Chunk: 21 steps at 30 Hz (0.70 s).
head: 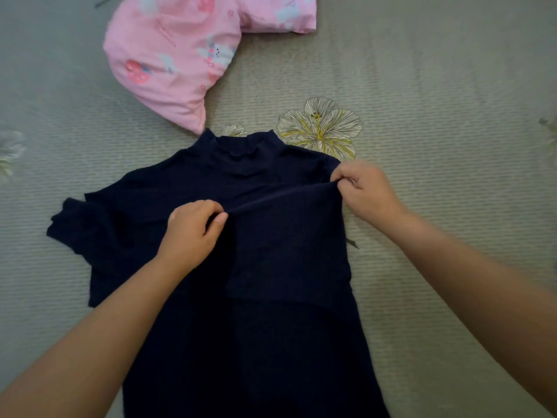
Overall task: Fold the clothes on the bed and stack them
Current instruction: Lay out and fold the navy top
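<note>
Navy knit top point(187, 182) is lying flat on the bed point(437, 86), collar pointing away from me, and it's filling most of my view. I'm seeing its right sleeve folded in over the chest, and both hands are working the folded edge. The left hand point(190, 236) is pinching that edge near the middle of the top, fingers point(220, 220) curled round the fabric. The right hand point(369, 191) is pinching the other end of the same edge, just by the top's right shoulder, and the cloth is pulling into a ridge between the two hands. The left sleeve is lying bunched out to the top's left side. A pink printed garment point(168, 58) is sitting beyond the collar, its corner almost touching it.
</note>
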{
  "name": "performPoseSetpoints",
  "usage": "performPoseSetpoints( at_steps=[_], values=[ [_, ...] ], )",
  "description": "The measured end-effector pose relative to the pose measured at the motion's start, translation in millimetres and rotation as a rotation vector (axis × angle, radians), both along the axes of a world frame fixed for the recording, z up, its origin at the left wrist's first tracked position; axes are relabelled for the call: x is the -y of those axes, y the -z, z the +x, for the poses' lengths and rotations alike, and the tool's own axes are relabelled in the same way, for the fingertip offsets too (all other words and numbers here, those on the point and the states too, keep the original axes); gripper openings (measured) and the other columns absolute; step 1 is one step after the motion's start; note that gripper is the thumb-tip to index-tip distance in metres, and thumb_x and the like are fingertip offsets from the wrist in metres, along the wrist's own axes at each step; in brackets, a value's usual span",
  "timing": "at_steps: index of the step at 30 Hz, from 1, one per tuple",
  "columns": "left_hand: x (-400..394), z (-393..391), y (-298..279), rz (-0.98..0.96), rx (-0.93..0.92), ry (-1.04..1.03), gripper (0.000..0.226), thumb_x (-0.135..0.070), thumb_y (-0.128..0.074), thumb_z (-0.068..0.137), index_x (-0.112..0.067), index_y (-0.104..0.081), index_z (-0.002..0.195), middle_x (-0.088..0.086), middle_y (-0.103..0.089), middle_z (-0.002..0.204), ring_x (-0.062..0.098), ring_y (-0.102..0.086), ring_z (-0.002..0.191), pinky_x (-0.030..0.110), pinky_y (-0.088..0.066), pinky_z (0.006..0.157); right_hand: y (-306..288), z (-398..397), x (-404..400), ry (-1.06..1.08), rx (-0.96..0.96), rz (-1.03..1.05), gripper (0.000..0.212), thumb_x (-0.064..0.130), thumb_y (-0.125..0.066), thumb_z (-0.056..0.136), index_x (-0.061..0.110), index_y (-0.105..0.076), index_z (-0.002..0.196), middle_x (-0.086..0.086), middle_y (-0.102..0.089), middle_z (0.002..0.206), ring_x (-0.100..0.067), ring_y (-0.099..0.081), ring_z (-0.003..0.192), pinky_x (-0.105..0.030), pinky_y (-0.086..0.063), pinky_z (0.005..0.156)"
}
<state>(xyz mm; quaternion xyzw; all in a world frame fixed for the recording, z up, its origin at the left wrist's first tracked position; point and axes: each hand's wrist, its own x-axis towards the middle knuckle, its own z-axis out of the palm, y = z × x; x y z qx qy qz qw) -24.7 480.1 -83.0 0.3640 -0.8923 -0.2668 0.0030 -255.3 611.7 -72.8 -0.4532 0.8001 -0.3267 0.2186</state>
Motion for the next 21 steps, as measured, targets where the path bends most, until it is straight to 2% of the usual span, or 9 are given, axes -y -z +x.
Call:
performPoseSetpoints(
  at_steps=[2,4,7,9,11,13,17,19,21],
  values=[
    [6,3,4,-0.004,0.142,0.047,0.018,-0.018,-0.052,0.092,-0.005,-0.064,0.095,-0.001,-0.055,0.085,0.021,-0.053,0.085,0.041,-0.037,0.091,-2,-14,7,0.011,0.056,0.121,0.027,0.003,-0.038,0.072,-0.003,-0.063,0.065,0.001,-0.051,0.057,-0.024,-0.05,0.074,-0.023,-0.028,0.069],
    [13,6,6,0.055,0.221,0.043,0.021,-0.02,-0.046,0.094,-0.008,-0.06,0.085,0.001,-0.052,0.078,0.023,-0.052,0.08,0.038,-0.04,0.082,2,-32,12,-0.052,-0.042,0.287,0.03,0.014,-0.029,0.062,0.008,-0.059,0.062,0.002,-0.045,0.057,-0.02,-0.043,0.077,-0.027,-0.027,0.077],
    [18,-2,5,0.3,0.3,0.023,0.031,-0.026,-0.04,0.096,-0.015,-0.044,0.067,0.0,-0.049,0.065,0.019,-0.048,0.064,0.027,-0.038,0.059,14,-58,14,-0.125,-0.253,0.581,0.034,0.013,-0.031,0.078,0.008,-0.065,0.077,-0.002,-0.054,0.071,-0.023,-0.047,0.091,-0.032,-0.023,0.084],
    [14,-15,9,0.343,0.363,0.086,0.033,-0.029,-0.039,0.097,-0.016,-0.044,0.066,-0.001,-0.05,0.066,0.014,-0.047,0.062,0.026,-0.037,0.059,24,-67,16,-0.178,-0.423,0.718,0.027,0.008,-0.04,0.084,0.012,-0.066,0.087,-0.007,-0.062,0.09,-0.027,-0.048,0.099,-0.035,-0.024,0.09],
    [6,-28,15,0.282,0.36,0.048,0.034,-0.03,-0.038,0.097,-0.014,-0.043,0.068,0.0,-0.049,0.067,0.019,-0.049,0.066,0.032,-0.038,0.06,32,-69,18,-0.2,-0.563,0.76,0.024,0.009,-0.043,0.084,0.013,-0.064,0.093,-0.01,-0.061,0.099,-0.026,-0.046,0.104,-0.036,-0.024,0.092],
    [0,-35,20,0.112,0.303,-0.063,0.026,-0.028,-0.038,0.097,-0.01,-0.048,0.08,0.002,-0.052,0.073,0.025,-0.051,0.072,0.032,-0.038,0.059,39,-67,17,-0.155,-0.635,0.714,0.022,0.006,-0.046,0.081,0.009,-0.06,0.097,-0.011,-0.061,0.103,-0.027,-0.044,0.108,-0.037,-0.024,0.094],
    [-7,-27,30,-0.141,0.252,-0.162,0.031,-0.025,-0.046,0.094,-0.005,-0.051,0.117,0.014,-0.058,0.109,0.03,-0.054,0.099,0.042,-0.038,0.085,39,-33,-6,0.042,-0.584,0.362,0.029,0.0,-0.047,0.075,-0.001,-0.057,0.103,-0.019,-0.058,0.11,-0.035,-0.049,0.105,-0.041,-0.033,0.087],
    [-10,-13,32,-0.175,0.175,-0.189,0.039,-0.027,-0.049,0.092,-0.004,-0.049,0.123,0.015,-0.058,0.115,0.031,-0.052,0.107,0.045,-0.032,0.098,36,1,-31,-0.019,-0.59,0.097,0.034,0.013,-0.052,0.076,-0.004,-0.062,0.103,-0.023,-0.061,0.111,-0.041,-0.057,0.104,-0.049,-0.043,0.088],
    [-12,6,33,-0.176,0.171,-0.177,0.047,-0.03,-0.049,0.092,-0.004,-0.044,0.13,0.016,-0.054,0.124,0.032,-0.046,0.117,0.047,-0.019,0.108,39,42,-61,-0.243,-0.65,0.065,0.053,0.037,-0.055,0.075,0.001,-0.062,0.113,-0.021,-0.058,0.122,-0.042,-0.054,0.113,-0.061,-0.039,0.09]
  ],
)
